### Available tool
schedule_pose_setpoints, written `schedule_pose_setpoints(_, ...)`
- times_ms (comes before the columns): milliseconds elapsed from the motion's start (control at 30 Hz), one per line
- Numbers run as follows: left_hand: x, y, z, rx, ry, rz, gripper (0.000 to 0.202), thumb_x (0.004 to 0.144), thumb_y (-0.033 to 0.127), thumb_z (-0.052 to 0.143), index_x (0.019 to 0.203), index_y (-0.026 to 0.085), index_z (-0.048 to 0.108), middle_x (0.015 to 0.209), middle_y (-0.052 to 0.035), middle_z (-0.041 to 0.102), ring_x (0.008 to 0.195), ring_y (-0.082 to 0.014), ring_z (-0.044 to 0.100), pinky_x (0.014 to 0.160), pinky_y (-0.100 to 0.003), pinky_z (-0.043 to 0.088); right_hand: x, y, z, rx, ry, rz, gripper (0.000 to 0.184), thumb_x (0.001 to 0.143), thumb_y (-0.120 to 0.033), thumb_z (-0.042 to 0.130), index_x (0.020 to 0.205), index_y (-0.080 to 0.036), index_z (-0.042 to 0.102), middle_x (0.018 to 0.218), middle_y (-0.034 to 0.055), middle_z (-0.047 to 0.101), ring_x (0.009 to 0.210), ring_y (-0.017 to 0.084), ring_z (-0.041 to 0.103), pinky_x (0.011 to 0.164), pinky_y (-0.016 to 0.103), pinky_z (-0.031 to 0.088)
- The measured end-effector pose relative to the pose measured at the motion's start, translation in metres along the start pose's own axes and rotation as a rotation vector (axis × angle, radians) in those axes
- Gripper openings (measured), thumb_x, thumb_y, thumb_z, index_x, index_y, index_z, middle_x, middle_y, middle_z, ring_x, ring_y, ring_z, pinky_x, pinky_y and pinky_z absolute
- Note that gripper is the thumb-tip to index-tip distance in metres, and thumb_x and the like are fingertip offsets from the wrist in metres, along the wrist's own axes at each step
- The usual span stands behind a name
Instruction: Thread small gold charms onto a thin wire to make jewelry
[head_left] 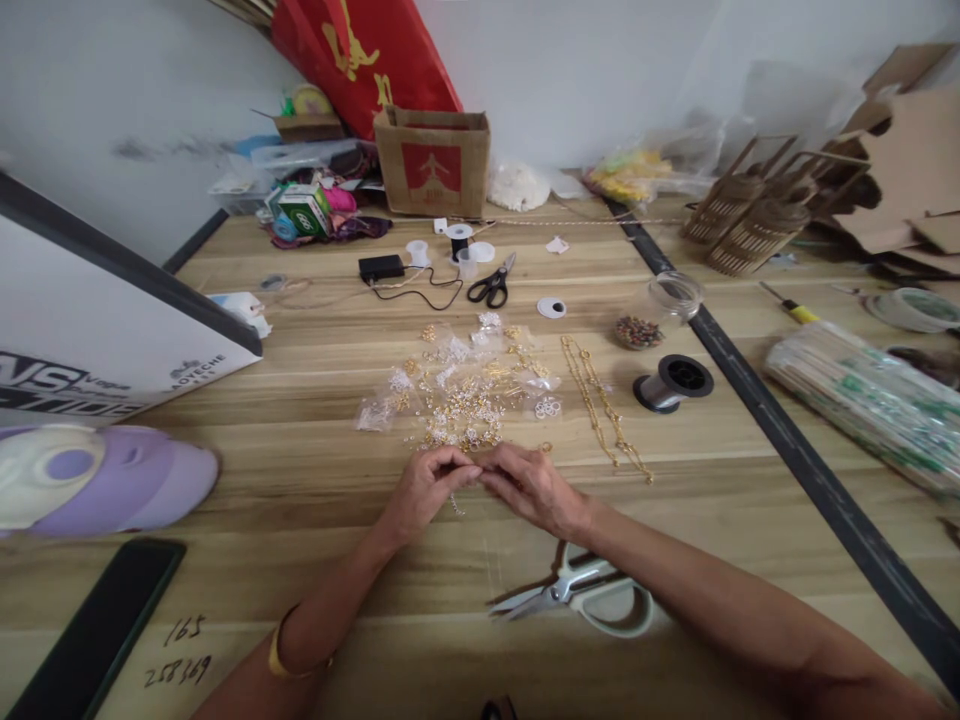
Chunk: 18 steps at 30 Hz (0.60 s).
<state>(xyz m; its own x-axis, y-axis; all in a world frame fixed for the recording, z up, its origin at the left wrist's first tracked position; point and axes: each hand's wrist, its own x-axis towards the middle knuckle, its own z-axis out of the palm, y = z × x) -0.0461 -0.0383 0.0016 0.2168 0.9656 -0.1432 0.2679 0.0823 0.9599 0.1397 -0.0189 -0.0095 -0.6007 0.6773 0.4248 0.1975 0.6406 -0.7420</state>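
Observation:
My left hand (435,482) and my right hand (531,488) meet fingertip to fingertip over the table, just in front of a pile of small gold and clear beads (465,415). Both are closed in a pinch. From under the left fingers hangs a short strand of small beads (456,505). Whatever lies between the right fingertips is too small to make out. Beneath my right forearm rests a pair of pale-handled scissors (577,592), blades pointing left. A gold chain (600,405) lies to the right of the pile.
Small plastic bags (379,410) ring the beads. A wire spool (673,383) and a jar of coloured beads (652,315) stand at right. Farther back are black scissors (491,285) and a paper bag (433,165). A phone (94,625) lies front left, near a white box (105,330).

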Motion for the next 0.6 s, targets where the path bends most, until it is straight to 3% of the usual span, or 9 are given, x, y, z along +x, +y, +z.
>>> schedule_pose_setpoints(433,0.0005,0.0001,0.0001,0.038,0.047,0.057,0.019,0.078,0.029,0.062,0.068,0.013,0.063,0.064,-0.0006,0.06,0.063,-0.0119,0.053,0.06,-0.021,0.041,-0.0009,0.0017,0.0013,-0.009,0.004,0.025,0.01,0.091,-0.017,0.046,0.092,-0.017,0.056,0.078,0.0042,0.06,0.069,0.013,0.056,0.064,0.023,0.047)
schedule_pose_setpoints(600,0.0008,0.0017,-0.0017,0.043,0.155,0.046,0.016,0.076,0.027,0.062,0.069,0.013,0.064,0.063,-0.0006,0.061,0.061,-0.0121,0.054,0.059,-0.021,0.043,-0.001,0.0025,0.0015,-0.002,-0.012,0.044,0.011,0.091,-0.018,0.045,0.092,-0.017,0.056,0.078,0.0044,0.06,0.068,0.013,0.055,0.063,0.024,0.046)
